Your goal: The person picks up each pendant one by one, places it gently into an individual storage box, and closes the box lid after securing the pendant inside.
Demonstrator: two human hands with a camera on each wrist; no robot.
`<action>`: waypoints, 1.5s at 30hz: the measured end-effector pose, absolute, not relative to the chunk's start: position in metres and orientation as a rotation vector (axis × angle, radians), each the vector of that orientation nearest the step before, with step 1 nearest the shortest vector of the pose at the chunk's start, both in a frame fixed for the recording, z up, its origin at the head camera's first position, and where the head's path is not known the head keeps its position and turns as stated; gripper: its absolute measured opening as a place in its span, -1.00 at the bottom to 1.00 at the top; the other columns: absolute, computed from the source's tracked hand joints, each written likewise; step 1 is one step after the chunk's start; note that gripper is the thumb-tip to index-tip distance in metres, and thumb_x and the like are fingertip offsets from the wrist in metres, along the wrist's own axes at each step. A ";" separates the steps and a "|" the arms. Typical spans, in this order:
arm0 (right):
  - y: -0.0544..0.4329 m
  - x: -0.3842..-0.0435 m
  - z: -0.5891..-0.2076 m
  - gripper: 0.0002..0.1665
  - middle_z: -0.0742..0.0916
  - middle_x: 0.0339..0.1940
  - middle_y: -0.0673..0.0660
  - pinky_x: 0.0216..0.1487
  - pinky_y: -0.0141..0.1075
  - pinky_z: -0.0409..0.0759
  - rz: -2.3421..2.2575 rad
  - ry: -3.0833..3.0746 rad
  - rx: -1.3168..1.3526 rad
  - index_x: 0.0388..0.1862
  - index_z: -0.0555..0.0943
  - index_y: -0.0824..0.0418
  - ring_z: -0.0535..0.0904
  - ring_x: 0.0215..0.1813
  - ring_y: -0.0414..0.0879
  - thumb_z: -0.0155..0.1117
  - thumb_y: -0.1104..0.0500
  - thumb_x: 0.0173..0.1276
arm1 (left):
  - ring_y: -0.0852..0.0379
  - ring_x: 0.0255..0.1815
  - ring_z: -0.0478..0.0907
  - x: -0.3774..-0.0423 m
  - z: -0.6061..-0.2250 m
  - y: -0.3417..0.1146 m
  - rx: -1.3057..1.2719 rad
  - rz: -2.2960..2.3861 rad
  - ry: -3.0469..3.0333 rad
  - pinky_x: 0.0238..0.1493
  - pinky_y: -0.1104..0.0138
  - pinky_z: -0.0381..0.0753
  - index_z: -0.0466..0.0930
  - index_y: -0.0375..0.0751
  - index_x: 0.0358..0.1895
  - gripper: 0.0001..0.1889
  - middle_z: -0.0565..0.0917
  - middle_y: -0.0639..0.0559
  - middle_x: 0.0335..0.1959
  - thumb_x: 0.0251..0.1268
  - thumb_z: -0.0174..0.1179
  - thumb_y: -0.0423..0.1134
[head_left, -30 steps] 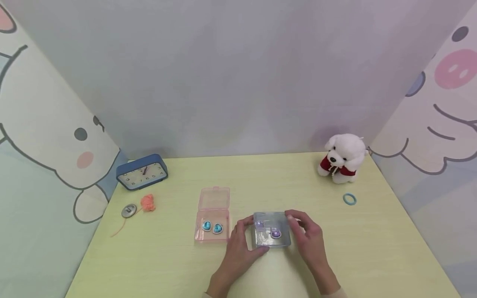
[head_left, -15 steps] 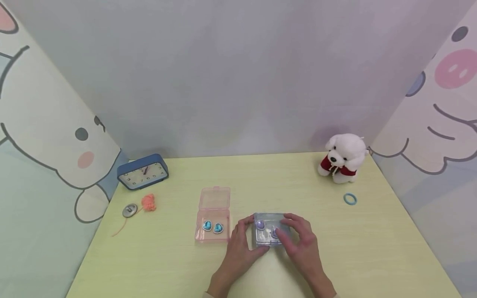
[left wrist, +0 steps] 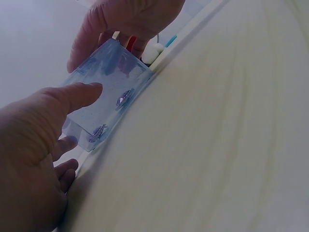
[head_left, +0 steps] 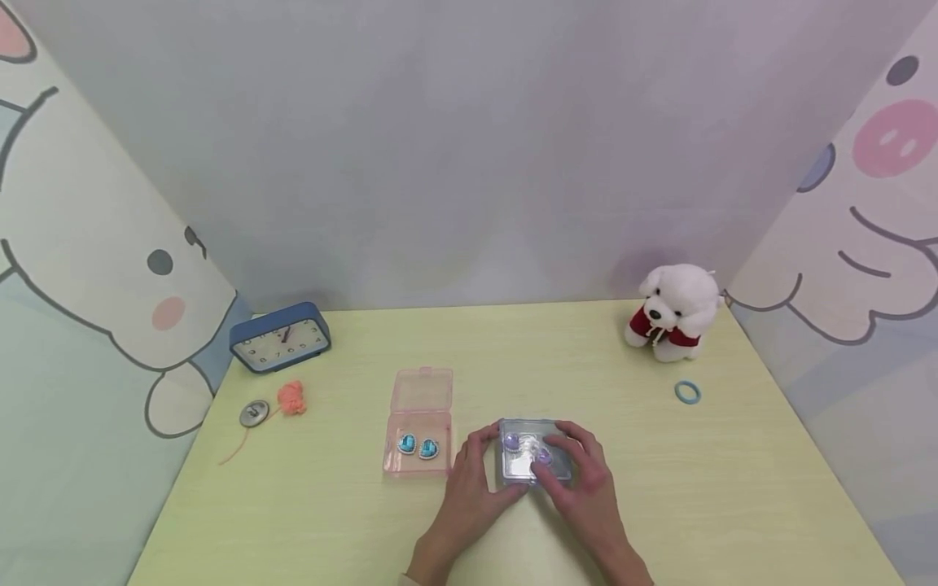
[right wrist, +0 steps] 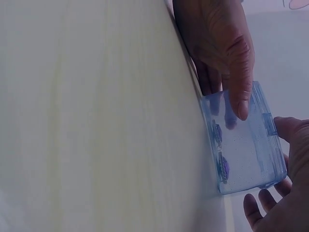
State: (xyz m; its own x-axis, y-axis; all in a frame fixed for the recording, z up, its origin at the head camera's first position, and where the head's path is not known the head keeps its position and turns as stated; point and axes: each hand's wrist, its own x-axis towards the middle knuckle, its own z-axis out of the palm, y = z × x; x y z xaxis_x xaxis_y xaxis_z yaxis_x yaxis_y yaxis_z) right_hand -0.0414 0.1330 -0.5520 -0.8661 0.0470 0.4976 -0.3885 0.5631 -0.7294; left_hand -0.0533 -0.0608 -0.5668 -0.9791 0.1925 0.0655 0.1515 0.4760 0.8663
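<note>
A clear bluish plastic box (head_left: 519, 470) stands on the table in front of me. Two purple heart-shaped gems (head_left: 511, 441) show through its walls, also seen in the right wrist view as a purple gem (right wrist: 224, 167) near the bottom. My left hand (head_left: 469, 492) grips the box's left side, thumb along the near wall and fingers behind. My right hand (head_left: 588, 495) bends over the right part, its thumb at the clasp (right wrist: 270, 124) on the upper near edge and some fingers by the right side. Whether the lid is fully down cannot be told.
A pink plastic box (head_left: 392, 464) with its lid raised back holds two blue heart gems, left of my hands. Farther left are a blue clock (head_left: 282, 338), orange yarn (head_left: 291, 398) and a metal disc (head_left: 254, 413). A toy dog (head_left: 674, 313) and blue ring (head_left: 687, 392) are at right.
My right hand has shifted left from the box's right edge, its thumb now at the near edge. The left hand and the box have stayed in place.
</note>
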 end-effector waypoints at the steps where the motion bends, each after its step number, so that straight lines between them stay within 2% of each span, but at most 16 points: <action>1: 0.132 -0.041 -0.552 -0.48 0.65 0.28 0.24 0.38 -0.70 0.23 1.249 -2.328 0.277 0.01 0.72 0.26 0.54 0.27 0.18 0.68 0.35 0.01 | -0.18 0.54 0.37 -0.053 -0.567 -0.061 0.315 1.555 2.667 0.42 -0.35 0.34 0.26 0.09 0.47 -0.14 0.45 0.16 0.55 0.17 0.54 0.11; 21: 0.131 -0.042 -0.553 -0.41 0.64 0.27 0.24 0.42 -0.65 0.27 1.247 -2.255 0.329 0.06 0.72 0.18 0.57 0.25 0.26 0.69 0.36 -0.01 | -0.20 0.54 0.37 -0.052 -0.561 -0.063 0.331 1.566 2.670 0.42 -0.38 0.33 0.25 0.10 0.48 -0.14 0.45 0.13 0.55 0.18 0.53 0.12; 26: 0.132 -0.044 -0.553 -0.40 0.63 0.28 0.26 0.43 -0.64 0.28 1.238 -2.259 0.348 0.06 0.71 0.21 0.56 0.27 0.26 0.70 0.36 -0.03 | -0.19 0.54 0.37 -0.053 -0.562 -0.063 0.331 1.572 2.673 0.42 -0.39 0.32 0.27 0.07 0.46 -0.15 0.43 0.17 0.56 0.17 0.54 0.10; 34: 0.132 -0.043 -0.553 -0.41 0.64 0.28 0.25 0.41 -0.67 0.26 1.234 -2.279 0.319 0.04 0.71 0.22 0.55 0.26 0.25 0.71 0.36 -0.03 | -0.20 0.54 0.37 -0.054 -0.565 -0.062 0.324 1.586 2.662 0.42 -0.41 0.29 0.26 0.13 0.48 -0.14 0.43 0.18 0.56 0.17 0.55 0.12; 40: 0.132 -0.042 -0.553 -0.43 0.66 0.28 0.22 0.36 -0.69 0.24 1.191 -2.306 0.306 0.01 0.72 0.23 0.54 0.26 0.19 0.72 0.33 -0.03 | -0.19 0.56 0.35 -0.052 -0.566 -0.061 0.357 1.612 2.646 0.45 -0.34 0.34 0.24 0.06 0.47 -0.14 0.38 0.20 0.60 0.19 0.52 0.11; 45: 0.135 -0.043 -0.549 -0.47 0.68 0.23 0.23 0.36 -0.66 0.21 1.119 -2.327 0.346 -0.03 0.72 0.24 0.52 0.26 0.20 0.71 0.32 -0.03 | -0.15 0.60 0.31 -0.048 -0.568 -0.061 0.364 1.609 2.634 0.51 -0.22 0.37 0.13 0.09 0.59 -0.04 0.38 0.10 0.57 0.21 0.52 0.12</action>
